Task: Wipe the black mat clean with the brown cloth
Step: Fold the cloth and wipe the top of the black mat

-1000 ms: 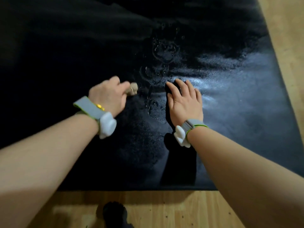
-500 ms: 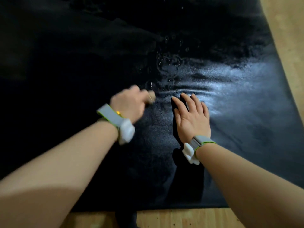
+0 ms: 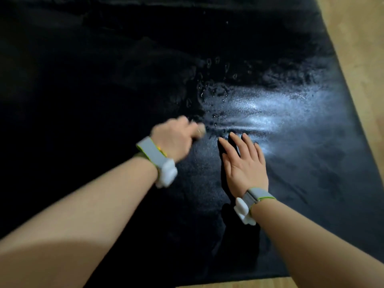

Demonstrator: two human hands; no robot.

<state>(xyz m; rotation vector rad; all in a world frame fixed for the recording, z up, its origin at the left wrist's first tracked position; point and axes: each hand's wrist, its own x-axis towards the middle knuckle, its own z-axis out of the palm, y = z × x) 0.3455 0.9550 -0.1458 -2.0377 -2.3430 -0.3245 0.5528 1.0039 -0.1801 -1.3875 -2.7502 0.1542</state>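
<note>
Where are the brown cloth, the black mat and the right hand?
brown cloth (image 3: 201,129), head view, bunched end past the fingers.
black mat (image 3: 311,163), head view, bare surface.
right hand (image 3: 243,165), head view, back of hand.

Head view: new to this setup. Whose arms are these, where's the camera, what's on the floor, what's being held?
There is no robot here. A person wears a wide-angle camera on the head, looking forward and down, so the two bare arms are their own. Each wrist carries a grey band with a white plastic piece.

A black mat lies on a light wooden floor. Water drops and a wet sheen show near its middle, just beyond the hands.

The left hand is blurred; its fingers curl round a small brown cloth, of which only a tip shows, at the edge of the wet patch. The right hand lies on the mat with straight fingers and holds nothing.
</note>
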